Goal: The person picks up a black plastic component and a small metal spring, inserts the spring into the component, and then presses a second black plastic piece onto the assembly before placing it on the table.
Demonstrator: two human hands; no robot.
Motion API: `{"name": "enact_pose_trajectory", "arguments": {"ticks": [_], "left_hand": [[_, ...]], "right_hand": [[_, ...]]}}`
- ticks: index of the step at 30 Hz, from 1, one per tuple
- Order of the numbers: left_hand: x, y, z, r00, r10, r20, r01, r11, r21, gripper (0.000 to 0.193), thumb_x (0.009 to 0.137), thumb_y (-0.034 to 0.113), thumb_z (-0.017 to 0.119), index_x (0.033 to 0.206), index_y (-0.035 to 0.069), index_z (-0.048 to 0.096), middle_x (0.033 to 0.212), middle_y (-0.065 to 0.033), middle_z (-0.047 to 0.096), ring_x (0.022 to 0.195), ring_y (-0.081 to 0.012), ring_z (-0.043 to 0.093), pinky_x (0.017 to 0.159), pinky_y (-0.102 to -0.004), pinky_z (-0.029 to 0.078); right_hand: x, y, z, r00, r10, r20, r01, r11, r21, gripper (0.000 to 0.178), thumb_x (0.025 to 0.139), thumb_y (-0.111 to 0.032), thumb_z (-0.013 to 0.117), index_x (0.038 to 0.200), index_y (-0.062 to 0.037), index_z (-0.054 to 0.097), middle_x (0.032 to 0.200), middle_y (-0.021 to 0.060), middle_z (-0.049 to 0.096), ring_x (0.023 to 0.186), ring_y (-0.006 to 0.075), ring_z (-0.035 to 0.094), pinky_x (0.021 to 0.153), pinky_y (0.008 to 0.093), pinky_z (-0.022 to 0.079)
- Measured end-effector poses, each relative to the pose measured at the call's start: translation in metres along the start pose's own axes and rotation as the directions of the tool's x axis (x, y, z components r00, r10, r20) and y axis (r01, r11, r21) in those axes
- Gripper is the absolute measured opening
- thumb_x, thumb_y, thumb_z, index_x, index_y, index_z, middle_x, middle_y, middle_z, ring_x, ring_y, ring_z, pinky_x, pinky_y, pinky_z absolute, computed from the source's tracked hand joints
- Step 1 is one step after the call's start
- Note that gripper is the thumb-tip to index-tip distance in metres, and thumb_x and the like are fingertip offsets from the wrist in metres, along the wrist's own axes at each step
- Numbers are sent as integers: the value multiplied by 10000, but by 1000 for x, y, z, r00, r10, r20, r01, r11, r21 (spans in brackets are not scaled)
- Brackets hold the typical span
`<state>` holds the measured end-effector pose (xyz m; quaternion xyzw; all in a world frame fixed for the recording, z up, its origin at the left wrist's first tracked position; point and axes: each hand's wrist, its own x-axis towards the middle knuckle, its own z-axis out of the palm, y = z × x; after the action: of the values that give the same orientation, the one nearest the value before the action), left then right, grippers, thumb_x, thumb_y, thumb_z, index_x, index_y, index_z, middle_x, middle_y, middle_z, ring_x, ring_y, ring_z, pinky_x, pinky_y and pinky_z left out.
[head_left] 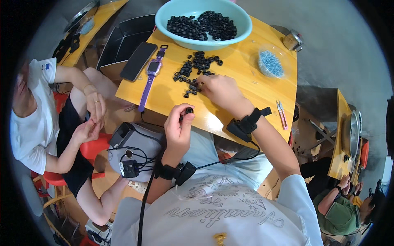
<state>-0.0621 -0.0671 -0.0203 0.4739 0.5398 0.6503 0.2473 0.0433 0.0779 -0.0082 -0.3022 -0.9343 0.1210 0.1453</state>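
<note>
My left hand [179, 130] is just off the near edge of the table, its thumb and fingers closed on a small black ring-shaped part [188, 110]. Over the tabletop, my right hand [223, 92] reaches to the near right side of a loose pile of small black parts [200, 61]. Its fingertips are pinched together among them, and whether a piece sits between them is hidden. Beyond the pile stands a light blue basin [176, 39], holding many more of the same black parts.
A phone [138, 61] and a purple-strapped watch [153, 67] lie left on the yellow table [254, 108]. To the right are a clear bowl of small blue pieces [271, 63], thread snips [282, 115] and a metal cup [292, 40]. A person [45, 110] sits close on my left.
</note>
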Motion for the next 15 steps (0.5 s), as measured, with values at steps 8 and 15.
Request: {"name": "enact_pose_trajectory", "arguments": {"ticks": [8,15], "left_hand": [[10,-2,0,999,-49,-2,49,998,42,198,755,64,647,912,-5,548,695,-16,423,594,-89,359,528,-206,317],[14,18,3,987,94,128,-113,983,147,260,682,61,695,901,14,564,665,-55,444,551,-137,408,495,-249,345]], "right_hand": [[-3,-3,-12,992,-6,-126,23,991,132,108,768,-107,596,852,-41,592,820,105,618,705,224,607,627,320,487],[-54,-38,-75,954,252,164,-273,496,824,86,781,-3,591,866,4,583,786,56,608,738,105,584,710,241,472]]}}
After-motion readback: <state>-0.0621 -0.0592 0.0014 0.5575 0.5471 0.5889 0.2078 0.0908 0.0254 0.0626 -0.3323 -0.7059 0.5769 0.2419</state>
